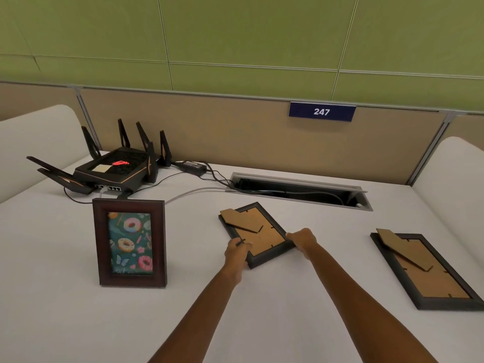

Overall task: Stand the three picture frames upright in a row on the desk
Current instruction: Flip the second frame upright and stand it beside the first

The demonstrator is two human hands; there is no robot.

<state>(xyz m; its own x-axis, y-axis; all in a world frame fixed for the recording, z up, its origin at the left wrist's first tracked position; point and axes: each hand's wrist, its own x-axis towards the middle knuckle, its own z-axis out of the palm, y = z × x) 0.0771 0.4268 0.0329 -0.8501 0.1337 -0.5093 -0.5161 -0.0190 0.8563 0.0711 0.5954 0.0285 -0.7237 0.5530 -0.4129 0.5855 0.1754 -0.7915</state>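
Note:
A dark brown picture frame (130, 243) with a doughnut print stands upright on the left of the white desk (314, 297). In the middle a black frame (262, 235) lies face down, cardboard back and stand flap up. My left hand (236, 250) grips its near left edge. My right hand (301, 240) grips its right edge. A third black frame (429, 273) lies face down at the right, its stand flap raised, untouched.
A black router (115, 169) with several antennas sits at the back left, with a power brick (192, 166) and cables running into an open cable slot (301, 191). A tan partition with a "247" sign (322, 111) closes the back. White side panels flank the desk.

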